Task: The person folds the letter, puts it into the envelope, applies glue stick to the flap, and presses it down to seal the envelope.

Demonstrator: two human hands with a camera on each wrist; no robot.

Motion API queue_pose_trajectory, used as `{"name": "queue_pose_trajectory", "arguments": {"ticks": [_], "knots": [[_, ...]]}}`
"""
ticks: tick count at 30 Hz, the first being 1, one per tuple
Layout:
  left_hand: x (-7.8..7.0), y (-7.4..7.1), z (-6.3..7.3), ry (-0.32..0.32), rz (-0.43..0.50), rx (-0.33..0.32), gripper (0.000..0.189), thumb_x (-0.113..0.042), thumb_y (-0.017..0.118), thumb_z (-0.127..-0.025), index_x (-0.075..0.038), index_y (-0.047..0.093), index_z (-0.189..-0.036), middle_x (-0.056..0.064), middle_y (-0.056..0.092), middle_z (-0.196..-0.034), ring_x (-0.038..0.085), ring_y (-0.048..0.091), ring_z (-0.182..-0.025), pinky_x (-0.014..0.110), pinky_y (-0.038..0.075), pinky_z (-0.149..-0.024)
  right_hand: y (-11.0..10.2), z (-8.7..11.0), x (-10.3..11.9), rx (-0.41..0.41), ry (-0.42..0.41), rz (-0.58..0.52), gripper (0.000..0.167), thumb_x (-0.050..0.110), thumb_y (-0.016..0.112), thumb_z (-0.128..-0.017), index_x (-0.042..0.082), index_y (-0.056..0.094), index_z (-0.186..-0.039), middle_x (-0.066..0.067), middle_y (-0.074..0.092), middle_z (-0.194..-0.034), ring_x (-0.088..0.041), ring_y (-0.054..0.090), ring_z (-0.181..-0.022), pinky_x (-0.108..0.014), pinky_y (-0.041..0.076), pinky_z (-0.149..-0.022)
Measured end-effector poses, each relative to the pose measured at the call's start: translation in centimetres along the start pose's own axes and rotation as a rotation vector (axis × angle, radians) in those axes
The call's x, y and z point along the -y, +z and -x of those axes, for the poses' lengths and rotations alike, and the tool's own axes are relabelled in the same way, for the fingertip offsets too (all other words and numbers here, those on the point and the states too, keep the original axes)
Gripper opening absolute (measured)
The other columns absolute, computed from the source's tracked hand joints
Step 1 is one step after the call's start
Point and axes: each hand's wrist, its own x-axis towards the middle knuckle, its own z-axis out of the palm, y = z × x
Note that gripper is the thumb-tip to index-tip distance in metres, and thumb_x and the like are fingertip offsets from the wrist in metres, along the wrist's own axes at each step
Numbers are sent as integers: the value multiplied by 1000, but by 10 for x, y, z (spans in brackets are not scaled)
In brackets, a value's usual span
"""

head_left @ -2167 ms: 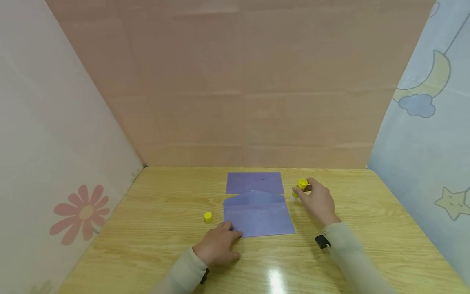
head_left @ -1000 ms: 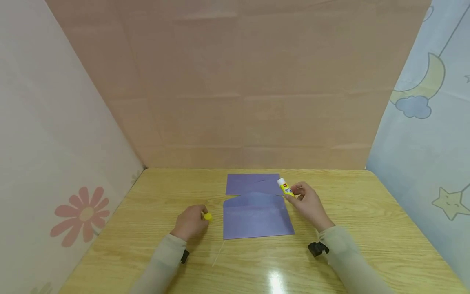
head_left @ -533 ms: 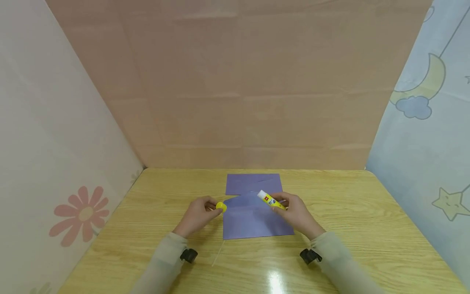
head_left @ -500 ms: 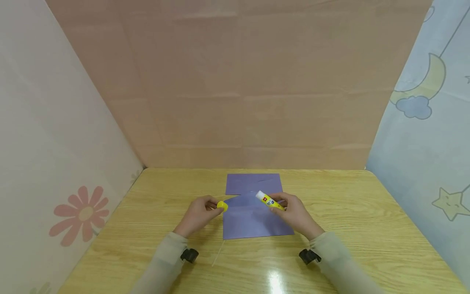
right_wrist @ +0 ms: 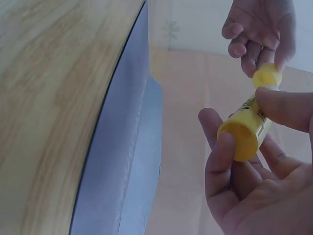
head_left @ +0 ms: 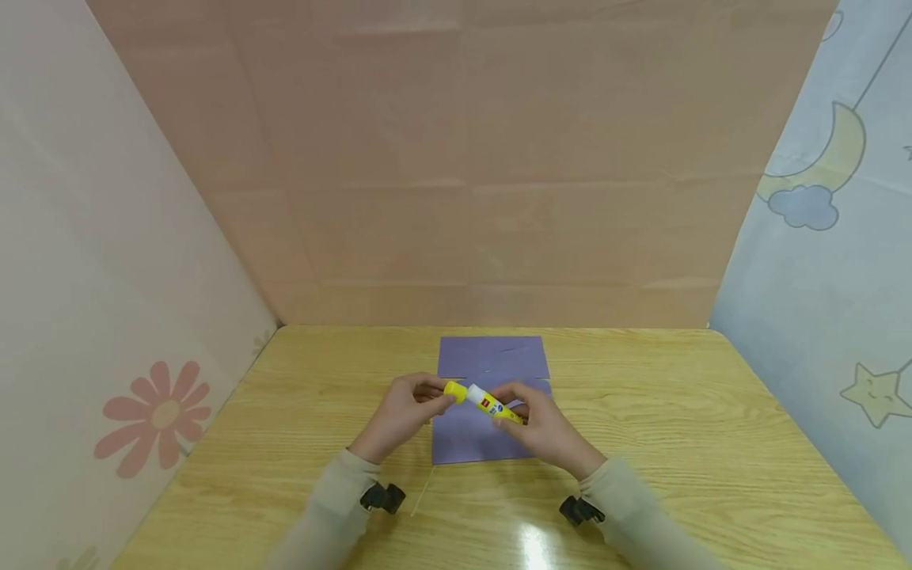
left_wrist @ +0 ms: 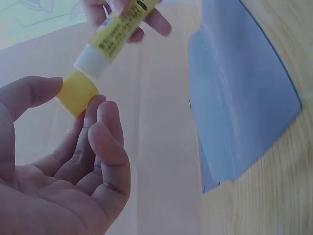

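Between thumb and fingertips my left hand [head_left: 408, 412] pinches a small yellow cap [head_left: 455, 391]. A yellow glue stick [head_left: 495, 405] with a white end is held in my right hand [head_left: 545, 427], its white end tilted up toward the cap. In the left wrist view the cap [left_wrist: 77, 93] sits right at the white end of the glue stick [left_wrist: 115, 41]; whether they touch I cannot tell. Both hands hover above a purple envelope [head_left: 470, 443] lying with its flap unfolded away from me. The hands and glue stick hide part of it.
Behind the envelope lies a second purple envelope [head_left: 492, 352], partly overlapped by the flap. A thin pale strip [head_left: 423, 491] is on the wooden table [head_left: 677, 396] near the envelope's front left corner. Papered walls stand at the back and both sides.
My left hand left the envelope, picked the cap off the table and carried it right. My right hand turned the glue stick white end up and brought it left to the cap.
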Motion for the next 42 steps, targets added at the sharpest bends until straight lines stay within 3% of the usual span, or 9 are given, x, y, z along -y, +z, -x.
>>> {"name": "queue_pose_trajectory", "arguments": {"ticks": [7, 14, 20, 28, 37, 42], "knots": [[1, 4, -2, -4, 19, 25, 30, -32, 73, -93, -10, 71, -114, 10, 71, -101, 31, 65, -88, 39, 54, -68, 4, 0, 0, 40, -16, -8, 31, 13, 69, -95, 7, 60, -124, -15, 60, -117, -29, 69, -101, -30, 53, -72], [1, 4, -1, -5, 47, 47, 29, -33, 72, -93, -12, 72, -114, 4, 72, -105, 21, 67, -86, 44, 55, -74, 1, -1, 0, 75, -33, 18, 29, 17, 69, -96, 13, 62, -124, -10, 61, -119, -22, 69, -100, -33, 55, -76], [1, 5, -1, 9, 86, 36, 31, -29, 74, -92, -9, 73, -115, 7, 74, -101, 21, 68, -86, 37, 55, -73, -2, -2, 1, 91, -39, 16, 28, 19, 67, -97, 14, 62, -125, -10, 61, -121, -25, 70, -101, -34, 54, -75], [2, 5, -3, 19, 76, 73, 29, -28, 74, -92, -6, 74, -112, 11, 76, -100, 24, 71, -84, 33, 55, -72, -4, -2, 4, 100, -32, 25, 30, 18, 68, -97, 14, 63, -126, -8, 63, -121, -21, 70, -99, -36, 56, -78], [3, 7, -4, 29, 63, 98, 28, -26, 75, -91, -6, 75, -110, 18, 74, -98, 30, 71, -85, 38, 58, -73, -4, -2, 4, 104, -41, 25, 28, 17, 69, -96, 13, 64, -123, -10, 63, -121, -20, 71, -97, -35, 57, -78], [2, 11, -4, 41, 30, 125, 24, -26, 75, -92, -8, 75, -108, 9, 74, -95, 23, 70, -84, 41, 57, -72, -3, -1, 2, 72, -67, 115, 24, 16, 71, -94, 15, 67, -118, -4, 66, -110, -17, 67, -94, -30, 55, -74]]}}
